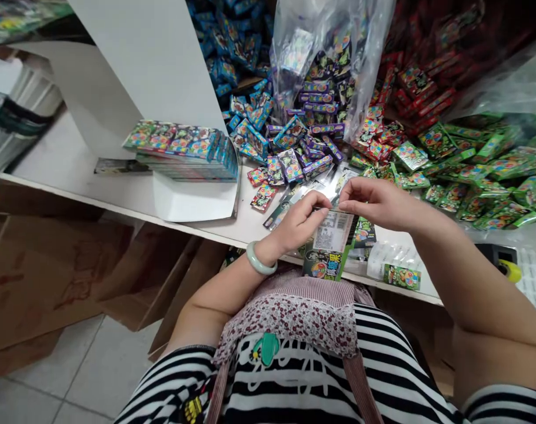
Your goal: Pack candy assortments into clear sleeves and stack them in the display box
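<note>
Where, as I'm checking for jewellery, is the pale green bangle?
The bangle is just below the middle of the head view, around the wrist of the left hand, by the table's front edge.

Left hand [294, 222], right hand [376, 201] nearly meeting; fingers [314, 198] curled, pinching; both arms [448, 253] bent.

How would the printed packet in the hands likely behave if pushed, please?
The printed packet is probably light for its size: the left hand and right hand hold it just near its upper edge. It seems fairly stiff, its front showing no sag. Its straight edges suggest sliding, not rolling.
</note>
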A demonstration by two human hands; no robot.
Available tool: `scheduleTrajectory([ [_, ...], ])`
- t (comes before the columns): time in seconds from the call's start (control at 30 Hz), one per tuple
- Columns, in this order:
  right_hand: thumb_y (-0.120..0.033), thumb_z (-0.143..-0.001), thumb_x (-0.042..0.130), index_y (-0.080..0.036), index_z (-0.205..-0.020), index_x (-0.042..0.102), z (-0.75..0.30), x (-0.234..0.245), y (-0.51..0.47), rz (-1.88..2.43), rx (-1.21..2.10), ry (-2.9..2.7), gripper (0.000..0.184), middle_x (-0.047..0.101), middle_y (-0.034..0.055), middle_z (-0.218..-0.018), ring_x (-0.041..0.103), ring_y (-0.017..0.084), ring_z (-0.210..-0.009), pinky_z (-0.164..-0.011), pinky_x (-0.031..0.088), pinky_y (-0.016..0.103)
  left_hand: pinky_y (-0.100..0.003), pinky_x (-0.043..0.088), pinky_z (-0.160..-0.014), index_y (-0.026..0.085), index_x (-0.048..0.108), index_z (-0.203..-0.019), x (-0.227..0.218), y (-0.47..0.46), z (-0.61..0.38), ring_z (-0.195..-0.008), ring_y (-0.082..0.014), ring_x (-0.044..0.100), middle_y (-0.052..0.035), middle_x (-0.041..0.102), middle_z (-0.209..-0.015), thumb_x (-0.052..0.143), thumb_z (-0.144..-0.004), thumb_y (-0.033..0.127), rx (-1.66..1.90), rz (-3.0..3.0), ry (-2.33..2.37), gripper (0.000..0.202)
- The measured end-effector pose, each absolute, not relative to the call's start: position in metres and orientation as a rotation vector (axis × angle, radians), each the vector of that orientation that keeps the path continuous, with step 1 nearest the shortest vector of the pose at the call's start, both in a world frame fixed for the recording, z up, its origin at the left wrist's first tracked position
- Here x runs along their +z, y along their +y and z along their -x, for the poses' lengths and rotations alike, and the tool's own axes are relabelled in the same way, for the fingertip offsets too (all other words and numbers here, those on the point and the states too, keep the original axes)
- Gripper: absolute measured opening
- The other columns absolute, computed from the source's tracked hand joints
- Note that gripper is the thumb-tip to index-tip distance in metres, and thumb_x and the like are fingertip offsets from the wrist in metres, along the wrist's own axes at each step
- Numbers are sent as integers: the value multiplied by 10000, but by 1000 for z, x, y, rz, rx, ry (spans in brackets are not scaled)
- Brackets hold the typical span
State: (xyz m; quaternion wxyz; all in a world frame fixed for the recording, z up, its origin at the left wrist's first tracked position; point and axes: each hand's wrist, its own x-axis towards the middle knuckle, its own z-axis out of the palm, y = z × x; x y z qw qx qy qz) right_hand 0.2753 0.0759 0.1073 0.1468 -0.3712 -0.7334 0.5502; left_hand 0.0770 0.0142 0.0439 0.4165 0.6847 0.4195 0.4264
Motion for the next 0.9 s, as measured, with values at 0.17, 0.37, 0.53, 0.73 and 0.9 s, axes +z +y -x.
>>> scheduleTrajectory([
  [0.17,-445,-814,695,-207,-758,566,-272,108,75,1144,1555,-2114,276,525,-27,-664,448,114,-615,-562,346,270,-308,477,-802,202,541,-970,44,16,-80,-861,-152,580,-28,616,-915,516,-982,406,1092,-1705,1019,206],
  [0.37,-437,-785,732,-208,-754,576,-274,101,77,1216,1526,-2088,279,547,-22,-667,458,117,-625,-570,356,268,-286,492,-780,209,518,-970,29,16,-86,-852,-138,595,-16,612,-914,663,-909,404,1217,-1727,1092,251],
  [0.53,-313,-706,783,-206,-827,591,-274,79,87,1211,2020,-1775,251,586,-34,-701,510,104,-637,-588,412,237,-296,534,-839,197,584,-1062,33,18,-88,-922,-143,653,-44,680,-992,653,-915,327,1202,-1835,928,208],
  [0.73,-306,-826,644,-204,-960,629,-306,57,86,1354,1648,-1804,170,701,36,-878,646,165,-812,-687,517,295,-309,565,-783,221,692,-1019,20,26,-29,-877,-155,672,-28,725,-982,699,-876,373,1277,-1549,1250,209],
  [0.9,-384,-804,726,-220,-1278,589,-343,24,51,1428,835,-2329,520,605,162,-1370,539,354,-1289,-1052,439,594,-320,582,-797,256,607,-1120,-28,15,23,-912,-145,655,-3,679,-1075,654,-891,449,1571,-1154,1485,304],
])
